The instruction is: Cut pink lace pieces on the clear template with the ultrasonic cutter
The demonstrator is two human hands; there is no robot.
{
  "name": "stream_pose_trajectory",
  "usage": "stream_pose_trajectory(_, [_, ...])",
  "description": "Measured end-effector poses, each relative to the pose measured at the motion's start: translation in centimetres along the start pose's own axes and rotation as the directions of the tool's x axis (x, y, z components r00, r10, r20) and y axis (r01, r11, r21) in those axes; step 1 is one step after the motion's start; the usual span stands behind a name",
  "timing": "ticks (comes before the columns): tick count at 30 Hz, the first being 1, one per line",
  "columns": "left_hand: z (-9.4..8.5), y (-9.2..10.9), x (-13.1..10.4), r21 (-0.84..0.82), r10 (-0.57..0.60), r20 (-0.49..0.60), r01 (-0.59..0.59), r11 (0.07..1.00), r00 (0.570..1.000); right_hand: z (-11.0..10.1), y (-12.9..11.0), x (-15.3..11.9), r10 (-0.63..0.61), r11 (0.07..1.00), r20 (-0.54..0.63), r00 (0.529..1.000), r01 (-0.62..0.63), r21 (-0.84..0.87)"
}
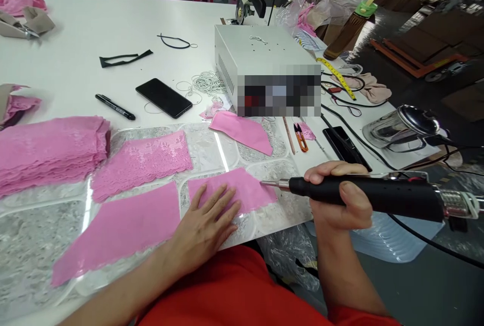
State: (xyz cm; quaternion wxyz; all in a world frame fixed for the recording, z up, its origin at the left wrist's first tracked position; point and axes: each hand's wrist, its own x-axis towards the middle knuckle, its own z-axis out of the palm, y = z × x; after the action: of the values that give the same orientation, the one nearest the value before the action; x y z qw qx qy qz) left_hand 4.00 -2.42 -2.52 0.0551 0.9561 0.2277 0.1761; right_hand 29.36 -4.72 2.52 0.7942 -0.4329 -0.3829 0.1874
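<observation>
My left hand (206, 225) lies flat with spread fingers on a small pink fabric piece (247, 184), pressing it to the marble-patterned mat. In my right hand (340, 195) is a black handheld tool with a slim metal tip (389, 196), fingers wrapped round its handle. Its tip reaches the right part of that piece; whether it touches is too fine to tell. Left of my left hand lie a larger smooth pink piece (128, 227) and a pink lace piece (147, 162). Another pink piece (242, 130) rests farther back, by the grey box.
A pink lace stack (53, 149) sits at the left. Behind are a marker (115, 107), a phone (164, 97) and the grey metal box (264, 46). Orange thread snips (300, 138), a dark phone-like object (346, 147), cables and a glass mug (401, 126) stand right.
</observation>
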Motion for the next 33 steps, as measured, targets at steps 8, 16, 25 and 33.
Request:
stream_pose_trajectory(8, [0.2, 0.0, 0.0, -0.002, -0.007, -0.007, 0.007, 1.0, 1.0, -2.7, -1.2, 0.1, -0.031, 0.999, -0.074, 0.997, 0.029, -0.023])
stream_pose_trajectory(16, [-0.2, 0.1, 0.2, 0.0, -0.005, 0.012, 0.005, 1.0, 1.0, -3.1, -1.5, -0.6, -0.012, 0.999, -0.065, 0.998, 0.01, -0.032])
stream_pose_trajectory(25, [-0.2, 0.0, 0.2, 0.011, 0.005, 0.01, -0.005, 1.0, 1.0, -3.2, -1.2, -0.5, 0.006, 0.999, -0.069, 0.998, -0.01, -0.047])
stream_pose_trajectory(33, [-1.8, 1.8, 0.9, -0.013, 0.115, -0.102, -0.117, 0.993, 0.988, -5.2, -1.0, 0.1, -0.031, 0.995, -0.269, 0.963, 0.005, -0.095])
